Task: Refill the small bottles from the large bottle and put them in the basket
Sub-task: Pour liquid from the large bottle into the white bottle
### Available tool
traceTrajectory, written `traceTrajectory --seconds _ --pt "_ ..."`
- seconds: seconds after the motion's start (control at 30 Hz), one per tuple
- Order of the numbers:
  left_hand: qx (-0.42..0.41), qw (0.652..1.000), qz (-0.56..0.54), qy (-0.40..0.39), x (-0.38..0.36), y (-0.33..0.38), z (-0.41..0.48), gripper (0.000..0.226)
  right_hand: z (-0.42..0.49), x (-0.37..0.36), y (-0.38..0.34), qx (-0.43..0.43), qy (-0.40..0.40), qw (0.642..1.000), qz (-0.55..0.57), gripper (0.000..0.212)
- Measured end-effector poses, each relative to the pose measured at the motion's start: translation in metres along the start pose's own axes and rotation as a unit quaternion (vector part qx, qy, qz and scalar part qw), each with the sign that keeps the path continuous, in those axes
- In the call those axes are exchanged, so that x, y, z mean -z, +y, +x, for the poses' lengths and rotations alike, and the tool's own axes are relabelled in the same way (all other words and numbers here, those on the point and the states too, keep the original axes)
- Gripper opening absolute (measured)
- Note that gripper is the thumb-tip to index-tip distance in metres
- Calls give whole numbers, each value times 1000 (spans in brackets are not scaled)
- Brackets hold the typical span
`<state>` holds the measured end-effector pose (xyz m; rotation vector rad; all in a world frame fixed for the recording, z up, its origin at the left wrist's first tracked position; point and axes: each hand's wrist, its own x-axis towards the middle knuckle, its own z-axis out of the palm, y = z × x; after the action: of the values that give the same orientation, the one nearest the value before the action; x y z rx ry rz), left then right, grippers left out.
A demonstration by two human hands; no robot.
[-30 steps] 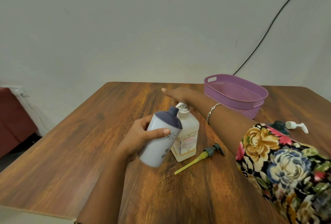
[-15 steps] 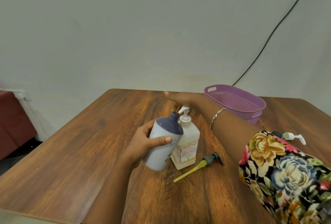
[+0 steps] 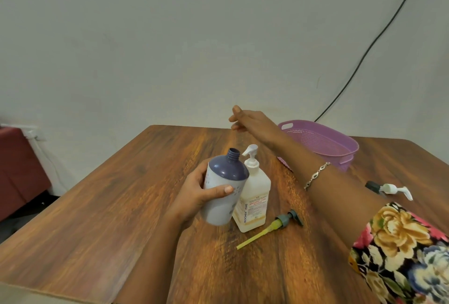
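Since a second ago, the right hand (image 3: 252, 121) has lifted off the pump head it was covering and now hangs above the far part of the counter (image 3: 109, 206), beyond both bottles. The right arm reaches diagonally across my feed from the floral sleeve (image 3: 401, 255) at lower right, with the wrist nearly straight and a silver bracelet (image 3: 317, 174) on the forearm. Its fingers are stretched forward and released, holding nothing.

On the wooden counter, the purple basket (image 3: 323, 133) sits at the far right, partly behind that arm, and I see nothing in the part that shows. A black cable (image 3: 364, 55) runs down the wall toward it.

The left hand (image 3: 194, 196) comes up from the bottom edge and grips the purple-topped bottle (image 3: 228, 170) around its pale body, thumb across the front and fingers wrapped behind. That bottle is tilted, its open threaded neck leaning toward the far right. Just beside it the white pump bottle (image 3: 255, 196) stands upright on the counter with its pump screwed on and its label facing me.

Near the white bottle's base, on the right, lies a loose pump (image 3: 274, 228) with a grey head and a yellow dip tube. Well apart at the right edge lies a white pump head (image 3: 393, 189), joined to a dark piece that the forearm mostly hides, so I can't tell what it is.
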<state>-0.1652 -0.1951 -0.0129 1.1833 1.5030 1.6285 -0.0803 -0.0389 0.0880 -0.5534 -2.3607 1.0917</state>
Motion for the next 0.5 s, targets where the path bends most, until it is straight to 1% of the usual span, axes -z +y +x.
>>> traceTrajectory --seconds 0.1,0.13,0.2,0.23,0.4,0.5 --pt "-12 1000 -17 9 2 4 -3 74 -12 -5 -13 41 32 999 10 60" --pt "-16 1000 -23 11 2 5 -4 74 -17 -7 -18 51 33 998 23 56" --pt "-22 999 -31 16 4 8 -5 76 -25 -15 -25 61 22 996 63 42" --pt "-26 999 -33 20 6 9 -6 76 -29 -19 -27 62 13 995 82 40" --pt "-47 997 -41 50 17 14 -10 77 -42 -49 -29 56 -15 989 133 56" --pt "-52 995 -48 72 25 14 -13 77 -45 -67 -24 52 -25 989 135 63"
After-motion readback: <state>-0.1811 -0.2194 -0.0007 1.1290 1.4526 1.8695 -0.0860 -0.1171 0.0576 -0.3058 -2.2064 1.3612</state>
